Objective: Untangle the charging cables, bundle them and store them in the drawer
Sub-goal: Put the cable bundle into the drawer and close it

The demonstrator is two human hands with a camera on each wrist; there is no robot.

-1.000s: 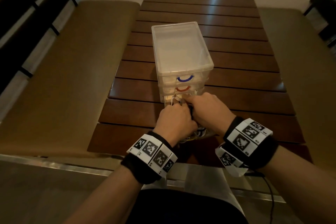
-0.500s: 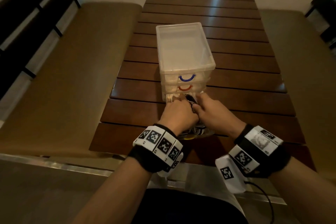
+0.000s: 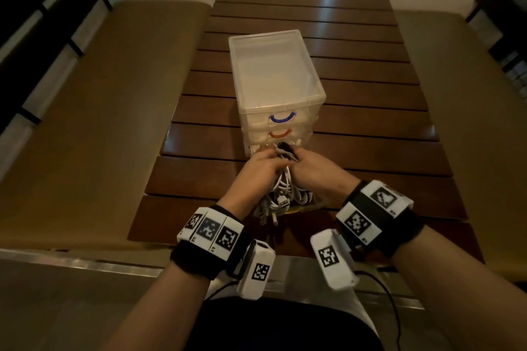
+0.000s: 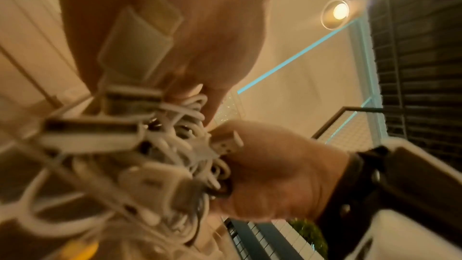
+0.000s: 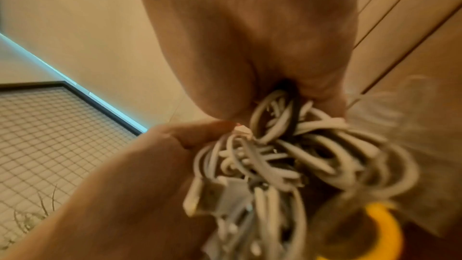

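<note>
A tangled bunch of white charging cables point(image 3: 281, 191) with USB plugs hangs between both hands, over the pulled-out bottom drawer with its yellow handle point(image 5: 390, 230). My left hand point(image 3: 261, 171) grips the bunch from the left and my right hand point(image 3: 309, 169) grips it from the right. In the left wrist view the cable bunch point(image 4: 175, 145) shows several plugs, with the right hand point(image 4: 272, 175) curled round it. In the right wrist view the cable loops point(image 5: 287, 155) sit under my right palm. The clear drawer unit point(image 3: 273, 82) stands just beyond my hands.
The unit has a blue handle point(image 3: 281, 118) on its top drawer and a red handle point(image 3: 280, 133) on the middle one. It stands on a slatted wooden table point(image 3: 370, 122). Cushioned benches point(image 3: 99, 111) run along both sides.
Both hands have drawn back from the drawer unit's front toward me and lifted the cable bunch, so more white cable now shows between them.
</note>
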